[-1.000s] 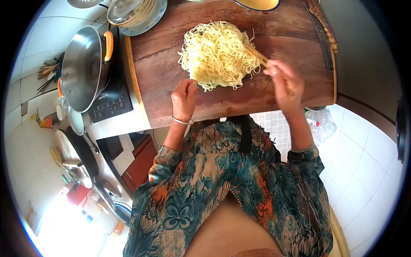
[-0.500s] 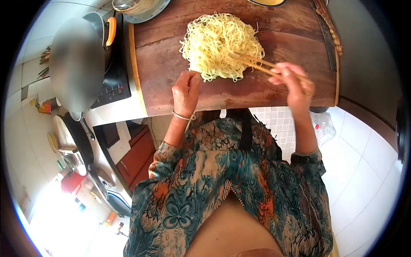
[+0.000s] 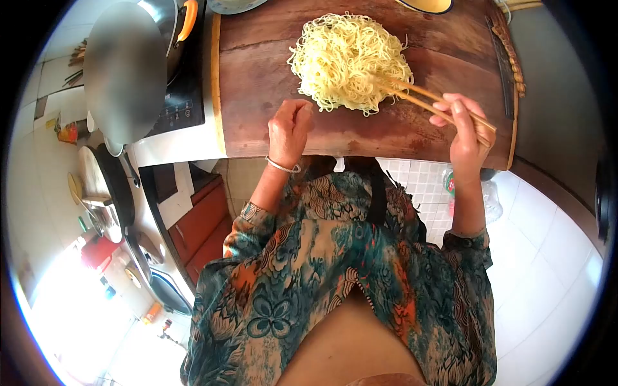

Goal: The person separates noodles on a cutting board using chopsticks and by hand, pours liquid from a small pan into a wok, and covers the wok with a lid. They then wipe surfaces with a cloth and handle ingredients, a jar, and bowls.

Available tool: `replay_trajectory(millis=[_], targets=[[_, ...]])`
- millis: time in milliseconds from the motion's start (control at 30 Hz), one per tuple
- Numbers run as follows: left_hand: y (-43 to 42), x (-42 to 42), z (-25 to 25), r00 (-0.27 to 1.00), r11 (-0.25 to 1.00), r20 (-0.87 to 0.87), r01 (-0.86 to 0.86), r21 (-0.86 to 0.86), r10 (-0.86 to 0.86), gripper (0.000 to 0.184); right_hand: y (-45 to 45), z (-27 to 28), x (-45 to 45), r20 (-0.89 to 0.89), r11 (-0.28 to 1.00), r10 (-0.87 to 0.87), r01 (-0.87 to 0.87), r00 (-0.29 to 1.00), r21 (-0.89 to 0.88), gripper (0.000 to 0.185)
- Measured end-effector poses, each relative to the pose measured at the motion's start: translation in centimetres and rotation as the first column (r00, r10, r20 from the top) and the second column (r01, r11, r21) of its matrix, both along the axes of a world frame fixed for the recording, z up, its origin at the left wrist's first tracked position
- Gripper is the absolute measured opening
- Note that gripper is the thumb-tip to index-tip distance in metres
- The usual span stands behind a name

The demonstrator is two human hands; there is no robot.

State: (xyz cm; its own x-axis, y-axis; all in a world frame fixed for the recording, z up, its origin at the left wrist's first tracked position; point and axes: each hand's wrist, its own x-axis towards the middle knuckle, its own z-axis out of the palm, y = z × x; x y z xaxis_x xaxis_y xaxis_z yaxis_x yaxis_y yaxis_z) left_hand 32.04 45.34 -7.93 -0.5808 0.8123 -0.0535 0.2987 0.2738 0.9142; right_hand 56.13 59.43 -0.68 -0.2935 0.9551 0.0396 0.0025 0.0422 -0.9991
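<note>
Noodles (image 3: 351, 61), chopsticks (image 3: 421, 91) in right grip (image 3: 466, 132)

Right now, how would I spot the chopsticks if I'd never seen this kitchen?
Find the big brown board, then the yellow noodles heaped on it. The chopsticks reach from the right hand to the noodles: two thin, straight sticks beside curly strands.

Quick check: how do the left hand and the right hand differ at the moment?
The right hand grips chopsticks; the left hand is curled, with no tool showing. The left hand has a pale bangle at its wrist; the right hand shows none. Both hands are bare and near the noodles.
</note>
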Motion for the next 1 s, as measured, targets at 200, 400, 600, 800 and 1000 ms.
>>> replay_trajectory(millis=[200, 400, 600, 800, 1000], targets=[[1.8, 2.0, 2.8, 0.925, 0.987, -0.352, 0.158, 0.020, -0.141, 0.026, -2.4, -4.3, -7.2, 0.094, 0.900, 0.316, -0.330, 0.944, 0.286, 0.016], [3.4, 4.0, 3.9, 0.842, 0.928, -0.465, 0.359, 0.105, -0.273, 0.038, -3.8, -1.7, -7.0, 0.317, 0.773, 0.387, -0.492, 0.866, 0.400, 0.016], [5.6, 4.8, 3.3, 0.818, 0.884, -0.494, 0.430, 0.185, -0.294, 0.032, -2.8, -1.8, -5.3, 0.350, 0.769, 0.280, -0.427, 0.894, 0.475, 0.020], [5.1, 1.4, 2.7, 0.818, 0.901, -0.539, 0.371, 0.225, -0.202, 0.029, -3.7, -2.8, -9.5, 0.385, 0.700, 0.208, -0.412, 0.899, 0.583, 0.017], [2.9, 4.1, 4.6, 0.796, 0.894, -0.557, 0.402, 0.197, -0.236, 0.033, -4.5, -0.8, -6.1, 0.334, 0.666, 0.294, -0.443, 0.896, 0.600, 0.021]])
